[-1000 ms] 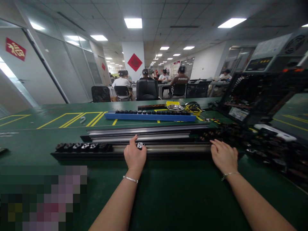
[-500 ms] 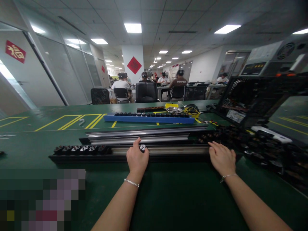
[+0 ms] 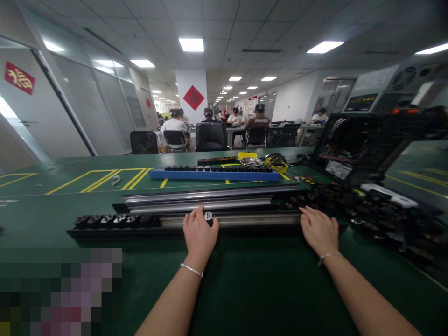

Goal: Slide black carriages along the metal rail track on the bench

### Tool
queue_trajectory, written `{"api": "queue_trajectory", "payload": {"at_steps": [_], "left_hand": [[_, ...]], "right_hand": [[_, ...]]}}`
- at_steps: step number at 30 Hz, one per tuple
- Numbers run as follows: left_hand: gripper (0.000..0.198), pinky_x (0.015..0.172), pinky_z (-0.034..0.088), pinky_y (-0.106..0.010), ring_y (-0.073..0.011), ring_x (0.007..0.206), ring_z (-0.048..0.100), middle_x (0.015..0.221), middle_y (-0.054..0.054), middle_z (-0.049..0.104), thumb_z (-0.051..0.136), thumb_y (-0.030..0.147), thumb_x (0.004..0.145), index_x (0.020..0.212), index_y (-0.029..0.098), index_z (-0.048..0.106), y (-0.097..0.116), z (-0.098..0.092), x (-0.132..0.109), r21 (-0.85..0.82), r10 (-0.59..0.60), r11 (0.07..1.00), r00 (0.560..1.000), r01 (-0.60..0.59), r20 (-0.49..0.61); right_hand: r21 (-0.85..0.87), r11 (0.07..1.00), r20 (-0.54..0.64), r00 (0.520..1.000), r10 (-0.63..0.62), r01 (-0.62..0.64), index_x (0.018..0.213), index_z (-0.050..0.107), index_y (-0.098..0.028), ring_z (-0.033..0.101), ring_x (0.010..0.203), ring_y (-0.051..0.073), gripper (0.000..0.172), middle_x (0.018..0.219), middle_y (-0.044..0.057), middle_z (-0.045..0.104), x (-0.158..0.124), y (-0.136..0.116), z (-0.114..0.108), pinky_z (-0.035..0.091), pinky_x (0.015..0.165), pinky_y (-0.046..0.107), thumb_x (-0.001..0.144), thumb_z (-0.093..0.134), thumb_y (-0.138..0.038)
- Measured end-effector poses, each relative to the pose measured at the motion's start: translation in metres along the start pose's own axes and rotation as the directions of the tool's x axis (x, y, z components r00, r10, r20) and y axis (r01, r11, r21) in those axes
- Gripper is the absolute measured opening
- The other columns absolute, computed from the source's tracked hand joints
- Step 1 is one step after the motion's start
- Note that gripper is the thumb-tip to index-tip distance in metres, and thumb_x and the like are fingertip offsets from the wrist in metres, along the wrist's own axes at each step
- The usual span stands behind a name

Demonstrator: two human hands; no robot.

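A long black tray with a metal rail (image 3: 259,219) lies across the green table in front of me. Several small black parts with silver tops (image 3: 119,220) sit in a row at its left end. My left hand (image 3: 200,233) is over the middle of the rail, thumb and fingers closed around a small black part with a silver-white top (image 3: 209,216). Near the rail's right end, my right hand (image 3: 320,231) rests with fingers stretched out and slightly apart, holding nothing visible. Its fingertips touch or hover just over the rail; I cannot tell which.
Behind lie more metal rails (image 3: 210,193) and a blue tray (image 3: 213,175) filled with black parts. A pile of black parts (image 3: 381,212) spreads at right, before an open computer case (image 3: 336,149). A metal dish (image 3: 251,161) stands farther back. Other people sit at distant desks.
The view has shifted slightly. My left hand has moved a little along the rail to the right with the small black part; my right hand stays near the rail's right end.
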State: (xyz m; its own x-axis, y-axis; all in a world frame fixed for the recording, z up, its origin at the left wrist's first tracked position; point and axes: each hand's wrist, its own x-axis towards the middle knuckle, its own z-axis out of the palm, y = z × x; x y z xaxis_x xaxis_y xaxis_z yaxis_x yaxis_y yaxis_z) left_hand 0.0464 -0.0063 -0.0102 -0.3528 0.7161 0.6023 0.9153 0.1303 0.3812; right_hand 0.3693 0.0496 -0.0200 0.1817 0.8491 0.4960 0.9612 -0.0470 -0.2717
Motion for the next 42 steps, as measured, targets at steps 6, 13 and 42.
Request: {"api": "queue_trajectory", "payload": {"at_steps": [6,13,42], "left_hand": [[0.046,0.108,0.023,-0.047,-0.0245,0.118,0.051,0.117,-0.012,0.063,0.047,0.037,0.081,0.121,0.015,0.049,-0.002,0.003,-0.003,-0.006,0.032,0.999,0.997,-0.032,0.063],[0.046,0.108,0.023,-0.047,-0.0248,0.122,0.047,0.119,-0.014,0.062,0.045,0.041,0.082,0.120,0.016,0.053,0.002,0.001,-0.003,0.041,0.067,0.997,0.991,-0.072,0.117],[0.057,0.108,0.024,-0.046,-0.0237,0.128,0.040,0.127,-0.010,0.057,0.039,0.045,0.085,0.134,0.015,0.041,0.017,-0.006,-0.010,0.031,0.203,0.976,0.951,-0.216,0.234]], "right_hand": [[-0.014,1.000,0.030,1.000,-0.007,0.008,0.113,0.062,-0.024,0.044,0.119,0.025,0.047,0.127,0.004,0.056,0.001,0.001,0.000,0.023,0.102,0.055,0.087,0.025,-0.037],[-0.024,1.000,0.032,0.999,-0.001,0.002,0.114,0.062,-0.024,0.044,0.120,0.025,0.047,0.128,0.004,0.055,0.001,-0.001,-0.001,0.023,0.103,0.055,0.087,0.025,-0.036],[-0.079,0.991,0.120,0.988,-0.099,0.109,0.126,0.052,-0.026,0.035,0.127,0.024,0.050,0.136,0.001,0.047,-0.012,-0.027,-0.001,0.018,0.104,0.060,0.091,0.020,-0.042]]}}
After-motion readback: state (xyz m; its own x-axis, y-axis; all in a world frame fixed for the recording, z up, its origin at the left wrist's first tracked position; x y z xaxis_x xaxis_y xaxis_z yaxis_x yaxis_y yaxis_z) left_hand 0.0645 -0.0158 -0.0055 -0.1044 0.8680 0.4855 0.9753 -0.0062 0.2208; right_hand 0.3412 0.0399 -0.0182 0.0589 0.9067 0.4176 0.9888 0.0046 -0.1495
